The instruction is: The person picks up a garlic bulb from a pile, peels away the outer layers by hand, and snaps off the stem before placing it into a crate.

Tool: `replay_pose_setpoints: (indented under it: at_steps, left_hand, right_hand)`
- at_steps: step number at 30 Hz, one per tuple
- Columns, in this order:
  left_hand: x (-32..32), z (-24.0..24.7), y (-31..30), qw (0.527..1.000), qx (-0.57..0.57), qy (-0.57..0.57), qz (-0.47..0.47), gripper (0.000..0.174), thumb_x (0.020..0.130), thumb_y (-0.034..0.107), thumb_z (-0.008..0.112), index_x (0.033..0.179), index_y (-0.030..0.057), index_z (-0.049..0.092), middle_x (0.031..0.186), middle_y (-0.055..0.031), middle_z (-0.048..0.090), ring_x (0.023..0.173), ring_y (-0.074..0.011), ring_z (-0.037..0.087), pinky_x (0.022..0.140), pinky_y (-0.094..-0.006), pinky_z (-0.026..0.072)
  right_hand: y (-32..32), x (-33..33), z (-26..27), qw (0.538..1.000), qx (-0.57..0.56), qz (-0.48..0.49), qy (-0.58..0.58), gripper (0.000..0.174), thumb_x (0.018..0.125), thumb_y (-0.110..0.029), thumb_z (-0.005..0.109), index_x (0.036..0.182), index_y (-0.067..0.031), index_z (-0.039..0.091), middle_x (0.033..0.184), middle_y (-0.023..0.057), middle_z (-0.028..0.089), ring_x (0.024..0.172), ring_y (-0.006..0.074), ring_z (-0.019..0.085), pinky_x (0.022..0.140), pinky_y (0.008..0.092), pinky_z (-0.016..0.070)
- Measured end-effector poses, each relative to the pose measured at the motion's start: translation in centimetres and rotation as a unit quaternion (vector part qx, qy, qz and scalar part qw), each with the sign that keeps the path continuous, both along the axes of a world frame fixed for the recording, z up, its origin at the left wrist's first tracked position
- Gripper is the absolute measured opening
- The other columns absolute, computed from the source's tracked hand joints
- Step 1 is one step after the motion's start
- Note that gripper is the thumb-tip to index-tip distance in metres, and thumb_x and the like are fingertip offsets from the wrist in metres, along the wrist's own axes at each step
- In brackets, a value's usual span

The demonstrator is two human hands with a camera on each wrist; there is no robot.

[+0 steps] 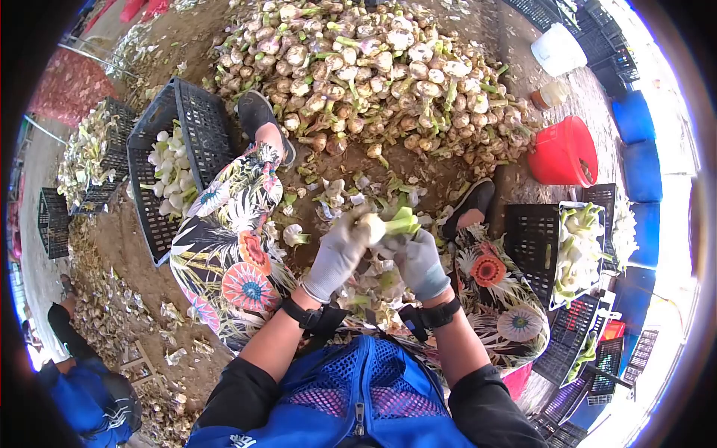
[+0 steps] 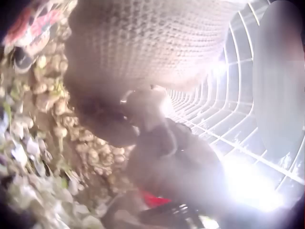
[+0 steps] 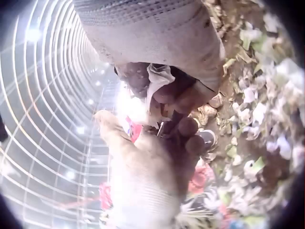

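Note:
In the head view, both hands wear pale knitted gloves and meet in front of the lap. My left hand [image 1: 336,260] grips a garlic bulb [image 1: 369,228] whose short green stem [image 1: 403,222] points to the right. Close against that stem, my right hand [image 1: 422,263] has its fingers curled. A strip of white papery skin [image 3: 160,78] hangs at the right hand's dark fingertips in the right wrist view. The left wrist view is hazy, and the left glove [image 2: 157,43] hides most of the bulb there.
A large pile of garlic [image 1: 373,75] lies ahead. Peeled bulbs fill a black crate [image 1: 202,119] at the left knee; another crate [image 1: 532,250] at the right holds pale stems. Behind it stands a red bucket [image 1: 556,155]. Scraps litter the ground between the feet. Another person [image 1: 89,396] is at lower left.

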State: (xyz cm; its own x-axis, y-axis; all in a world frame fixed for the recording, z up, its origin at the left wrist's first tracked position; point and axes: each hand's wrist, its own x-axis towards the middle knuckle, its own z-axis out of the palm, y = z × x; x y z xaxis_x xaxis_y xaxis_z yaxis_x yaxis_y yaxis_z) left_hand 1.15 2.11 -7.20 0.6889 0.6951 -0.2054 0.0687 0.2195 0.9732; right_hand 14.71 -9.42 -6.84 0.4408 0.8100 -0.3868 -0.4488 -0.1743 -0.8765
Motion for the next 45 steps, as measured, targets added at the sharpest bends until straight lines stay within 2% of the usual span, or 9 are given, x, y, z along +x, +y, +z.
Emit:
replay_pose_setpoints:
  at_steps: [4,9,13,19,25,31,33,39,45]
  left_hand:
    - [-0.4,3.9,0.5,0.987,0.156,0.007,-0.035,0.055,0.098,0.045,0.059,0.126,-0.0031,0.055,0.111,-0.0099,0.067,0.100,-0.0147,0.062,0.088,-0.0297,0.0490]
    - [-1.5,1.3,-0.3,0.951,-0.287,-0.113,-0.034,0.060,0.103,0.053,0.045,0.123,-0.0018,0.058,0.111,-0.0064,0.066,0.097,-0.0132,0.061,0.087,-0.0283,0.0492]
    - [-0.5,2.3,-0.2,0.948,-0.274,-0.162,-0.029,0.057,0.105,0.050,0.041,0.125,-0.0006,0.058,0.113,-0.0063,0.065,0.104,-0.0132,0.059,0.094,-0.0294,0.0467]
    - [0.7,3.7,-0.7,0.992,0.094,-0.076,-0.048,0.040,0.097,0.024,0.065,0.128,0.0002,0.056,0.110,-0.0040,0.064,0.101,-0.0114,0.058,0.091,-0.0279,0.0464]
    - [0.2,3.5,0.7,0.941,-0.321,-0.048,-0.093,0.034,0.102,0.032,0.052,0.110,0.0019,0.064,0.091,0.0011,0.060,0.081,-0.0051,0.054,0.075,-0.0235,0.0472]
    - [0.0,7.8,-0.6,0.998,-0.059,-0.027,0.027,0.022,0.101,0.021,0.060,0.107,0.0014,0.066,0.076,0.0051,0.058,0.060,-0.0007,0.043,0.054,-0.0196,0.0342]
    - [-0.8,10.3,-0.6,0.986,-0.140,-0.061,0.072,0.023,0.100,0.020,0.061,0.112,0.0004,0.065,0.078,0.0034,0.061,0.063,-0.0017,0.048,0.058,-0.0205,0.0411]
    - [-0.3,6.2,-1.3,0.936,0.289,0.103,-0.171,0.046,0.092,0.048,0.066,0.097,0.0030,0.066,0.083,-0.0149,0.068,0.073,-0.0325,0.065,0.066,-0.0377,0.0496]
    - [0.6,5.7,-2.8,0.970,-0.206,-0.084,-0.099,0.026,0.097,0.025,0.067,0.095,-0.0003,0.068,0.083,0.0054,0.064,0.075,-0.0035,0.055,0.067,-0.0211,0.0439]
  right_hand:
    - [0.0,0.1,3.3,0.994,0.030,-0.010,0.101,0.030,0.085,0.007,0.051,0.110,0.0045,0.067,0.104,0.0056,0.071,0.093,0.0144,0.068,0.083,0.0272,0.0546]
    - [-0.8,2.1,4.1,0.995,0.005,0.103,0.010,0.040,0.082,0.014,0.049,0.119,0.0063,0.063,0.108,0.0068,0.069,0.097,0.0129,0.066,0.083,0.0265,0.0545]
    - [0.5,1.3,5.2,0.977,-0.048,-0.081,-0.189,0.040,0.084,0.012,0.059,0.123,0.0042,0.062,0.108,0.0058,0.069,0.092,0.0103,0.064,0.081,0.0242,0.0519]
    - [-0.5,-0.4,5.0,0.996,0.028,-0.081,-0.017,0.031,0.090,-0.001,0.067,0.121,0.0026,0.064,0.109,0.0066,0.070,0.104,0.0106,0.062,0.090,0.0245,0.0503]
    - [-2.4,0.2,4.5,0.993,0.046,0.017,-0.110,0.026,0.097,-0.009,0.058,0.118,0.0051,0.064,0.109,0.0093,0.069,0.101,0.0137,0.064,0.087,0.0277,0.0526]
    - [-5.0,2.2,2.2,0.929,0.106,-0.229,0.272,0.037,0.103,-0.020,0.045,0.125,0.0067,0.057,0.122,0.0194,0.065,0.110,0.0302,0.065,0.094,0.0411,0.0527]
    - [-7.5,3.7,0.9,0.948,0.104,-0.203,0.223,0.040,0.103,-0.020,0.044,0.129,0.0079,0.054,0.127,0.0218,0.062,0.117,0.0334,0.062,0.101,0.0475,0.0504]
    - [-5.5,0.6,1.4,0.985,0.033,-0.167,0.033,0.031,0.100,-0.021,0.058,0.118,0.0041,0.062,0.108,0.0102,0.069,0.095,0.0238,0.069,0.079,0.0338,0.0574]
    - [-6.5,3.7,5.4,0.931,0.083,-0.280,0.219,0.033,0.104,-0.022,0.048,0.115,0.0051,0.063,0.109,0.0112,0.069,0.097,0.0237,0.067,0.088,0.0366,0.0546]
